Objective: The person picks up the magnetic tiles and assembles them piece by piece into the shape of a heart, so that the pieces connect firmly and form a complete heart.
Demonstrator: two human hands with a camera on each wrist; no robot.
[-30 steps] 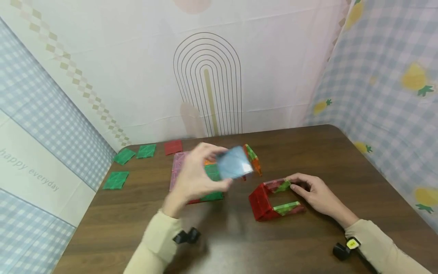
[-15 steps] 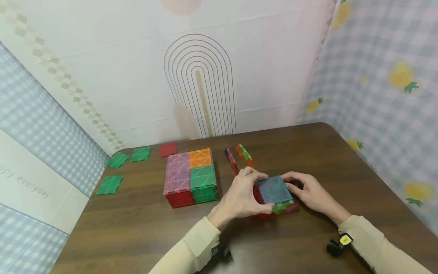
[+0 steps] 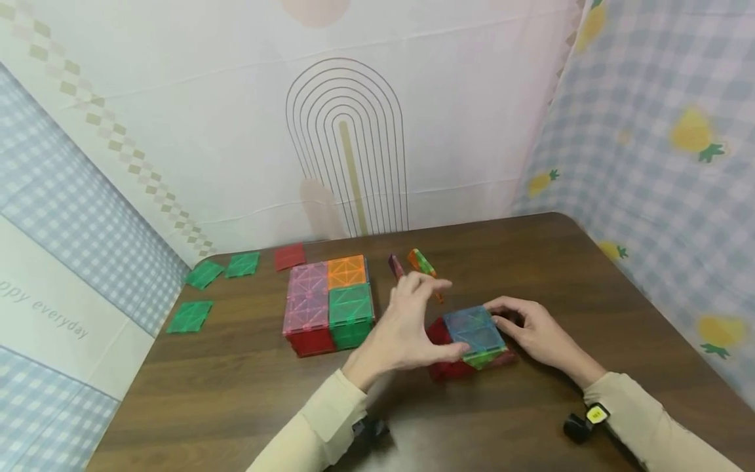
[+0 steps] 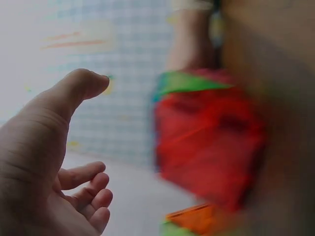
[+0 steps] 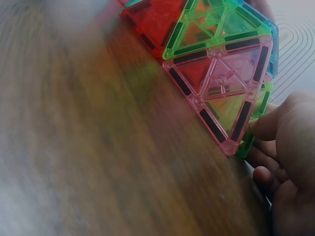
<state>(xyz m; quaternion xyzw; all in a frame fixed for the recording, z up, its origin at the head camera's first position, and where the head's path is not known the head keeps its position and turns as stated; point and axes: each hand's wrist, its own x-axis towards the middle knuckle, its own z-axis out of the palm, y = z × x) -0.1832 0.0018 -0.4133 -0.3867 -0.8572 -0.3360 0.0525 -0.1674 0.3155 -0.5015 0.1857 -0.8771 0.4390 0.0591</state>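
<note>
A small structure of magnetic tiles stands on the table at centre right. A blue square tile (image 3: pixel 474 326) lies across its top, a red square tile (image 4: pixel 206 142) forms its left end, and green and pink triangle tiles (image 5: pixel 219 81) make up its near side. My right hand (image 3: pixel 539 333) pinches the far triangle side at its right end, with the thumb on a green triangle tile (image 5: pixel 255 120) in the right wrist view. My left hand (image 3: pixel 401 331) hovers just left of the structure, thumb and fingers spread apart and holding nothing.
Left of the hands sits a finished-looking box of magnetic tiles with purple, orange and green tops (image 3: pixel 350 305). Loose green tiles (image 3: pixel 190 316) and a red tile (image 3: pixel 289 256) lie at the far left. Small upright orange-green tiles (image 3: pixel 422 262) stand behind my left hand.
My left hand carried the blue tile right from above the box, laid it on the structure and let go, drawing slightly back left. My right hand stays at the structure.
</note>
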